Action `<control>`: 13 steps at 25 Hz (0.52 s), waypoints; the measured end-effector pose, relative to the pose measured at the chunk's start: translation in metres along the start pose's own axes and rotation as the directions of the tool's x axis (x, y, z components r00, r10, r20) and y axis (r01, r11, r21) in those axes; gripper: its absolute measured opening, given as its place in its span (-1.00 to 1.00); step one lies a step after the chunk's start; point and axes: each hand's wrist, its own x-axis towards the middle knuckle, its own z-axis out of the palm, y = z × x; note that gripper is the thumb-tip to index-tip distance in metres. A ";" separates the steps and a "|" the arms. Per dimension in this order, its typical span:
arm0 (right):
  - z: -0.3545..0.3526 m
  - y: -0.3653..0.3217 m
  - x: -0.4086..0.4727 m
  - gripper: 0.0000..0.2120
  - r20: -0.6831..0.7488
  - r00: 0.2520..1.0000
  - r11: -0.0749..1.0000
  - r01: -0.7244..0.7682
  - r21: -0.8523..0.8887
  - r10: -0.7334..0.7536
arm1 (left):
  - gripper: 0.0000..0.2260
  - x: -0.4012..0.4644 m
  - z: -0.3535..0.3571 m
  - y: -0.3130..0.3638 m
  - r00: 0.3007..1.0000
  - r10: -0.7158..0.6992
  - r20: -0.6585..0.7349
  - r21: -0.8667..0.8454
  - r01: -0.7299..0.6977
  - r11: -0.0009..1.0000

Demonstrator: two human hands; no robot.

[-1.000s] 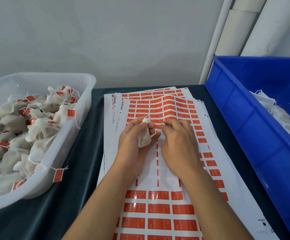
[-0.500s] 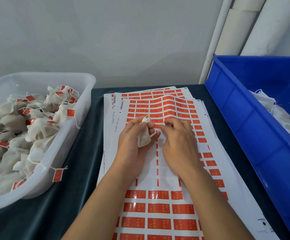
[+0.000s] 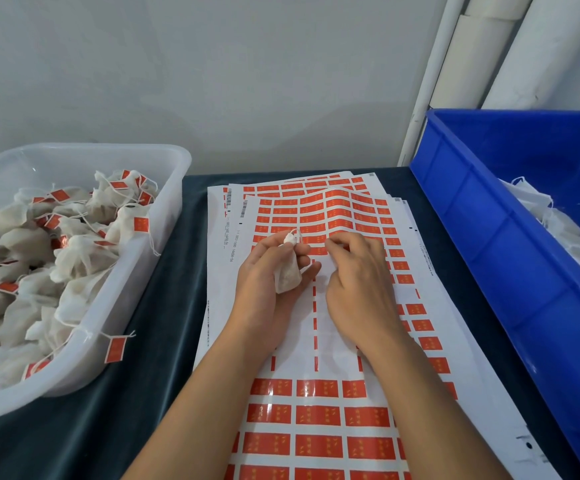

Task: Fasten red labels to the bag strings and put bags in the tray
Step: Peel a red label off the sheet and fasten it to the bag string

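Between fingers, left hand (image 3: 264, 289): bag (image 3: 287, 275) pinched, string end up — ready for tagging.
Right hand (image 3: 357, 271): fingertips (image 3: 330, 244) curled together on label sheet (image 3: 316, 341) — likely peeling a label.

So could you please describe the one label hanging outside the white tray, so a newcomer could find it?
Start at the white tray on the left, full of tagged bags. Follow its near right wall down to the dark cloth. The red label dangles there on a string, alone outside the rim.
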 end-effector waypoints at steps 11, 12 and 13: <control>-0.002 -0.001 0.002 -0.57 -0.025 1.000 0.991 0.018 0.131 -0.015 | -0.89 -0.001 0.001 -0.001 1.000 -0.002 -0.013 -0.007 0.002 1.000; -0.002 -0.001 0.002 -0.56 -0.028 0.999 0.991 0.025 0.130 -0.022 | -0.89 -0.001 0.001 -0.001 1.000 -0.001 -0.012 -0.008 0.001 1.000; -0.003 -0.001 0.002 -0.56 -0.037 0.999 0.990 0.033 0.137 -0.028 | -0.90 -0.001 0.001 -0.001 1.000 0.000 -0.009 -0.009 0.000 1.000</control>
